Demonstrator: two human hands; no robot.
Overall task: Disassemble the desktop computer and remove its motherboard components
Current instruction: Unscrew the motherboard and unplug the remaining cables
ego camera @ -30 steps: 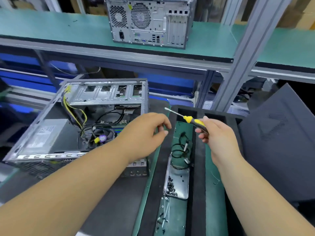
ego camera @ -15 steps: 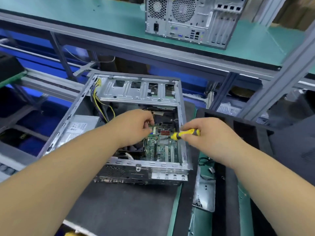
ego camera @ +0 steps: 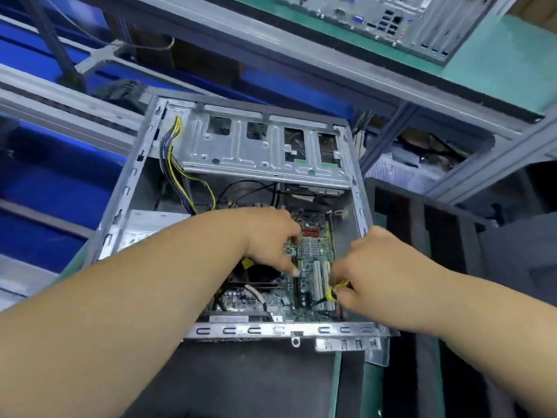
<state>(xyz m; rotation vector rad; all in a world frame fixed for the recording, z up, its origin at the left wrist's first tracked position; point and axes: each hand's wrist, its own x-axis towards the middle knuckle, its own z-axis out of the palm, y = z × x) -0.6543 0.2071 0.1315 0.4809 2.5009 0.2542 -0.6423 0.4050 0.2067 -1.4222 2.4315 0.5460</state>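
Head view: you've swung from the side tray into the open computer case (ego camera: 250, 224), and your right hand (ego camera: 382, 276) grips the screwdriver (ego camera: 333, 294) low over the motherboard (ego camera: 313, 260). Your left hand (ego camera: 268, 236) rests curled fingertips on the board, holding nothing visible, so screw removal looks next.

open-topped grey metal computer case (ego camera: 141, 164) reachable from above, silver perforated drive cage (ego camera: 259, 146) roofing its far end, yellow and black cable bundle (ego camera: 180, 173) crossing the left interior, 2 hands filling the space above the green motherboard (ego camera: 313, 263)
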